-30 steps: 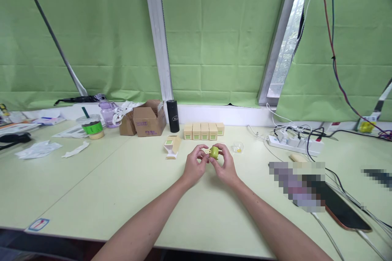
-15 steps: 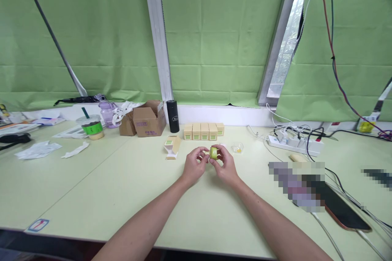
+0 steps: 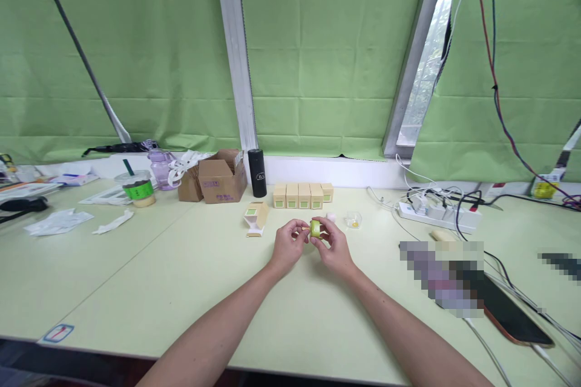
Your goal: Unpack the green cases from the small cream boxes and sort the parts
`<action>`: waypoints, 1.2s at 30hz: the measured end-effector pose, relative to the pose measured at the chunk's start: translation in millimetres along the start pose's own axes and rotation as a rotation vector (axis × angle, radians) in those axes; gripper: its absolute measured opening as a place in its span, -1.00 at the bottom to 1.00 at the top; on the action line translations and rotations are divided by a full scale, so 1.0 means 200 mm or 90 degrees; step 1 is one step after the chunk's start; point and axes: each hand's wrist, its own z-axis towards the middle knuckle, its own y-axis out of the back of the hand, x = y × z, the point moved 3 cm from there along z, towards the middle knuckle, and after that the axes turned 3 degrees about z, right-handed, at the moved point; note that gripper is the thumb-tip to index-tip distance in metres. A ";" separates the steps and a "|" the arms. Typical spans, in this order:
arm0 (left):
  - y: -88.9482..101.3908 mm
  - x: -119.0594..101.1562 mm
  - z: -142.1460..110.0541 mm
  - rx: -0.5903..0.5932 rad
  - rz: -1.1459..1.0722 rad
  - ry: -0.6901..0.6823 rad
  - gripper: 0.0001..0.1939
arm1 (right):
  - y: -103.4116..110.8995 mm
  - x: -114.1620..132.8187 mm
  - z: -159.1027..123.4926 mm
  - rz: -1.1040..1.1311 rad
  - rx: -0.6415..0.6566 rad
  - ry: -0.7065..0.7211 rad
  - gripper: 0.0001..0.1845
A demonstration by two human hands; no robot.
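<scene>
In front of me, above the table, a small glossy olive-green rounded object (image 3: 315,228) is held between both hands; its exact kind I cannot make out. A thin pale orange strip or stem sticks out from its left side. My right hand (image 3: 336,245) is closed on the green body, thumb below and fingers above. My left hand (image 3: 289,246) is closed in a pinch at the thin strip. Just behind my right hand lies a small pale pink item (image 3: 331,217). To its right stands a small clear container (image 3: 353,220) with something yellow inside.
An opened small carton (image 3: 256,219) lies left of my hands, and several small tan boxes (image 3: 298,196) stand behind. Farther back are a black bottle (image 3: 256,173) and a cardboard box (image 3: 222,177). On the right lie a power strip (image 3: 438,216), cables and a phone (image 3: 512,308).
The green object has been turned between my fingers and now shows a different side. The pale pink item behind my right hand has come into clearer view. Both hands stay in nearly the same place.
</scene>
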 end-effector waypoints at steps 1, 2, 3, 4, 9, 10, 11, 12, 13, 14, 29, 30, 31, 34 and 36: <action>0.00 0.01 0.00 0.000 -0.004 0.004 -0.86 | 0.00 0.00 0.00 0.000 0.001 -0.001 -0.57; 0.00 0.01 0.00 0.000 -0.008 0.008 -0.86 | 0.00 0.00 0.00 0.001 0.002 -0.003 -0.57; 0.00 0.02 0.00 0.000 -0.010 0.011 -0.86 | 0.00 0.00 0.00 0.002 0.003 -0.004 -0.57; 0.00 0.02 0.01 0.001 -0.012 0.013 -0.86 | 0.00 -0.01 0.00 0.003 0.004 -0.005 -0.56; 0.00 0.04 0.01 0.010 -0.019 0.022 -0.86 | 0.00 0.00 0.00 0.000 0.003 -0.009 -0.56; 0.00 0.04 0.01 0.010 -0.021 0.023 -0.86 | 0.00 0.00 0.00 0.000 0.002 -0.011 -0.56; 0.00 0.04 0.01 0.010 -0.022 0.024 -0.86 | 0.00 0.00 0.00 0.000 0.002 -0.012 -0.56; 0.00 0.04 0.01 0.010 -0.025 0.025 -0.85 | 0.00 0.00 0.00 -0.001 0.002 -0.012 -0.56; 0.00 0.04 0.01 0.011 -0.027 0.026 -0.84 | 0.00 0.00 0.00 -0.003 0.003 -0.012 -0.56; -0.01 0.04 0.01 0.011 -0.030 0.027 -0.83 | 0.00 0.00 0.00 -0.004 0.004 -0.011 -0.57; 0.00 0.03 0.02 0.021 -0.071 0.065 -0.77 | 0.01 -0.03 -0.01 -0.003 0.018 -0.023 -0.56; 0.00 0.03 0.02 0.023 -0.074 0.069 -0.77 | 0.00 -0.03 -0.01 -0.003 0.020 -0.027 -0.57; 0.00 0.03 0.02 0.024 -0.077 0.072 -0.76 | 0.00 -0.03 -0.01 -0.002 0.022 -0.031 -0.57; 0.00 0.02 0.01 0.023 -0.086 0.072 -0.76 | 0.00 -0.03 -0.01 0.021 0.026 -0.047 -0.56; 0.00 0.01 0.01 0.023 -0.093 0.067 -0.75 | 0.00 -0.02 0.00 0.044 0.025 -0.055 -0.55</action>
